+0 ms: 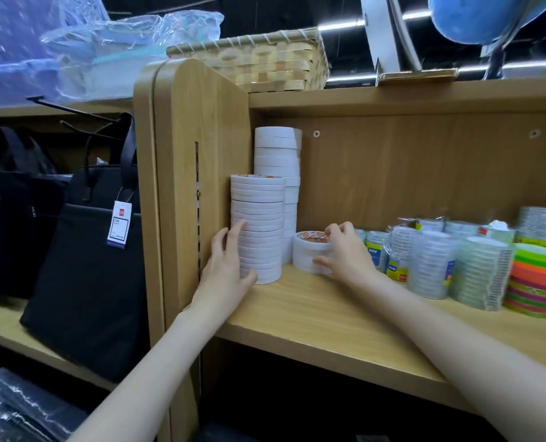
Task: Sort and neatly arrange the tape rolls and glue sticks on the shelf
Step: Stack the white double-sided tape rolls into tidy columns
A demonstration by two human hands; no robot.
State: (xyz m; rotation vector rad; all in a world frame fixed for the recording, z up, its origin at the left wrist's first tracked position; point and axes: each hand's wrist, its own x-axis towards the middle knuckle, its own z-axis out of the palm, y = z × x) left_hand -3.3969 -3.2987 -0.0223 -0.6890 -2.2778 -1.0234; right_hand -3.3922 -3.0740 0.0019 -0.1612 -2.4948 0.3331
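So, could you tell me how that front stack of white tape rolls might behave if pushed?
The front stack is tall, narrow and loose, so it could topple or shear. The left hand bracing it should help.

Matt wood-grain shelf (313, 317); glossy plastic-wrapped clear tape rolls (431, 266).

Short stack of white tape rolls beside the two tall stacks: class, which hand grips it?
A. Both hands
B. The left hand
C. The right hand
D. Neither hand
C: the right hand curls its fingers over the top and front of the short stack, while the left hand rests against the front tall stack at the shelf's left end.
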